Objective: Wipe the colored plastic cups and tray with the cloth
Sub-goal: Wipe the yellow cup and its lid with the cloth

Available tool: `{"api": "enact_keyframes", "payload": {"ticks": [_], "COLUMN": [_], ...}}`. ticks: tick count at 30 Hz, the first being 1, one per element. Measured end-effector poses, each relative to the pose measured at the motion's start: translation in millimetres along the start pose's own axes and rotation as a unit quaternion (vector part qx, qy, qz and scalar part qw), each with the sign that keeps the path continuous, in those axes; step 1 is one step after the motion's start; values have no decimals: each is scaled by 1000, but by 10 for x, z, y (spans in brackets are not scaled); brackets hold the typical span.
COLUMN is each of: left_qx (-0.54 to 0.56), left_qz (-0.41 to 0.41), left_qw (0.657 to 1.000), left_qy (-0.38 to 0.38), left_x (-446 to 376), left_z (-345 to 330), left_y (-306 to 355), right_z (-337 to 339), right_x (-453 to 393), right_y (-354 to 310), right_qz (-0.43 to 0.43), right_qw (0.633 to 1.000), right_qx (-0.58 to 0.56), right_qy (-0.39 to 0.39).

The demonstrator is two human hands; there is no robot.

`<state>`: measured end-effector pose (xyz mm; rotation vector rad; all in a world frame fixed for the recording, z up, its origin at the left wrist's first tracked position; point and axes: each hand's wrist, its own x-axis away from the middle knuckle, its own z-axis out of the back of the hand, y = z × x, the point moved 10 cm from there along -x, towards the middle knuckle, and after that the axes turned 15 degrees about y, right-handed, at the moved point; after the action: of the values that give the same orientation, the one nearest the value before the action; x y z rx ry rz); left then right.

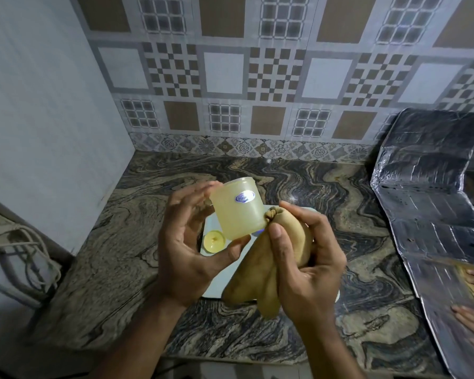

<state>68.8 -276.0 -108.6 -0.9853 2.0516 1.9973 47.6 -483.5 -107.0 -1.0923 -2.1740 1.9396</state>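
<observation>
Mid-frame: our left hand (188,239) pinches the pale yellow cup (237,207) above the tray (216,283); right hand (298,258) grips bunched cloth (260,272) touching it. Risk: light pinch, cloth pressure could dislodge the cup.

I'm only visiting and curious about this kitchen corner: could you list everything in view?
Plastic cup: one, pale translucent yellow with a blue oval label, held above the tray.
Second cup: one, yellow, upside down on the tray.
Tray: one, white, on the countertop under the hands.
Cloth: one, tan, bunched, touching the held cup's side.
Countertop: one, swirled brown and black stone.
Foil sheet: one, silver, at the right.
Tiled wall: patterned grey and brown, behind.
Left hand: holds the cup.
Right hand: grips the cloth.
</observation>
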Motion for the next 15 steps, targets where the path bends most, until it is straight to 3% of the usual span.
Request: {"api": "enact_keyframes", "payload": {"ticks": [6, 10, 15], "left_qx": [-139, -136, -52], "left_qz": [-91, -99, -59], "left_qw": [986, 986, 997], "left_qy": [-2, -20, -29], "left_x": [-38, -7, 5], "left_z": [20, -5, -1], "left_y": [87, 73, 53], "right_z": [-57, -200, -237], "right_x": [-63, -79, -329], "right_y": [-111, -310, -72], "right_qz": [85, 162, 90], "right_qw": [995, 980, 991], "right_qx": [45, 95, 84], "right_qy": [-36, -71, -50]}}
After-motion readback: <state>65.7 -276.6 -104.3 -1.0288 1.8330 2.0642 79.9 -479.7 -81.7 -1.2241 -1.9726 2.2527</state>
